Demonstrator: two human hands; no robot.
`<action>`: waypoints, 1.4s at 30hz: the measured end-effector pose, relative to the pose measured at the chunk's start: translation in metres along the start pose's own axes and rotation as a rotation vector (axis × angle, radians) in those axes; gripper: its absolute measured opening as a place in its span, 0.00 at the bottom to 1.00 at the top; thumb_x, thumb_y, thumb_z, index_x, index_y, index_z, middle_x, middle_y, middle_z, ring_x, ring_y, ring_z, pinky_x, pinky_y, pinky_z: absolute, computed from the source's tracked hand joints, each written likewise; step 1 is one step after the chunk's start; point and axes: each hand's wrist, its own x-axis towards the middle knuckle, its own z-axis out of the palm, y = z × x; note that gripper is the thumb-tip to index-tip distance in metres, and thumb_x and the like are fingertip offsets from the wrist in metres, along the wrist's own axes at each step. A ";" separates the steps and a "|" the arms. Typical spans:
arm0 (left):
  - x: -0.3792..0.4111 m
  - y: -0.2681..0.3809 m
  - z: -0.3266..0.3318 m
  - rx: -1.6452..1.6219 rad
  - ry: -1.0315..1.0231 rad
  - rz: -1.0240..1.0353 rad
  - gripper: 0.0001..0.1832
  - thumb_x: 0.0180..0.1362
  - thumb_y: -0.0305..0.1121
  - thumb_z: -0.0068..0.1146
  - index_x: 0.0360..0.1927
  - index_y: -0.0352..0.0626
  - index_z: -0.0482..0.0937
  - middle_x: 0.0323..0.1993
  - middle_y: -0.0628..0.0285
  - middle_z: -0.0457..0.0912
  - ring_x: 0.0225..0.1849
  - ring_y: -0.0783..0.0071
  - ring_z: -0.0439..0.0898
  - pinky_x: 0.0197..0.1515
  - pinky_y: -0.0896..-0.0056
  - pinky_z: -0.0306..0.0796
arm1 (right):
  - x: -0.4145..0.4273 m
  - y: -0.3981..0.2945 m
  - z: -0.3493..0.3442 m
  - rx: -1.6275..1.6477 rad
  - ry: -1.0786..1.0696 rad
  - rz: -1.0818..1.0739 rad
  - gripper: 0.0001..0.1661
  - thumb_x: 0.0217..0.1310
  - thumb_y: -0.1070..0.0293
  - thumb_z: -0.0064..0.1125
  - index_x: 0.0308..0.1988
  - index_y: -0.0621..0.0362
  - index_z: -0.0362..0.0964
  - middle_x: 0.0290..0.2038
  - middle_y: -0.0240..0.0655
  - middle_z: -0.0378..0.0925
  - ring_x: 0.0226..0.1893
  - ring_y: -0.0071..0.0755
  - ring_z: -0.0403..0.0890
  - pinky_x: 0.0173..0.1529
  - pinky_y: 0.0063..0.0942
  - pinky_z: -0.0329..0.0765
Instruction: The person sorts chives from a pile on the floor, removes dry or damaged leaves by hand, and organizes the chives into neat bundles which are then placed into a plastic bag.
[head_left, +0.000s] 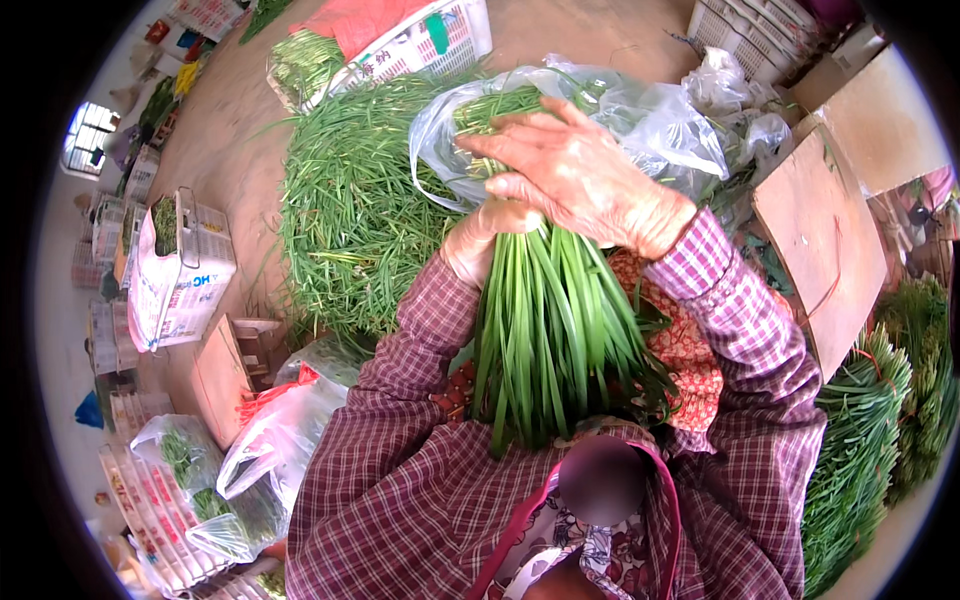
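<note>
A thick bunch of green garlic chives (551, 322) is in my left hand (484, 232), which grips it near the stem end. The leaves fan down over my lap toward my chest. My right hand (577, 176) lies across the stem ends, fingers stretched out and its thumb side against my left hand. What is under its palm is hidden. Just beyond my hands, a clear plastic bag (652, 127) gapes, with more chive stems (499, 105) in its mouth. A large heap of loose chives (360, 202) spreads on the floor beside my left forearm.
A white plastic crate (420, 49) with greens stands beyond the heap. Another crate (191, 277) is on the left, near a cardboard box (225, 375) and plastic bags (277, 442). Cardboard sheets (821, 240) lean on the right, above bundled chives (855, 450).
</note>
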 end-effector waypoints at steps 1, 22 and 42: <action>0.003 0.000 0.000 -0.002 -0.013 -0.022 0.29 0.45 0.42 0.65 0.49 0.37 0.75 0.42 0.58 0.80 0.48 0.62 0.79 0.53 0.60 0.74 | 0.002 0.006 -0.001 -0.077 -0.024 -0.026 0.27 0.68 0.49 0.44 0.62 0.48 0.64 0.57 0.38 0.71 0.58 0.42 0.71 0.65 0.50 0.59; -0.012 0.213 -0.018 0.157 0.192 0.953 0.13 0.53 0.29 0.61 0.42 0.47 0.75 0.30 0.65 0.79 0.39 0.64 0.79 0.51 0.56 0.76 | -0.087 0.080 0.054 -0.246 -0.199 0.689 0.17 0.57 0.67 0.58 0.48 0.43 0.75 0.39 0.40 0.78 0.33 0.48 0.83 0.39 0.40 0.80; 0.012 0.159 0.012 0.241 0.025 0.813 0.12 0.55 0.31 0.58 0.43 0.47 0.74 0.32 0.66 0.76 0.42 0.65 0.77 0.57 0.56 0.70 | 0.027 -0.024 0.011 0.426 0.636 0.343 0.08 0.56 0.69 0.61 0.38 0.57 0.75 0.31 0.38 0.79 0.32 0.43 0.82 0.36 0.34 0.77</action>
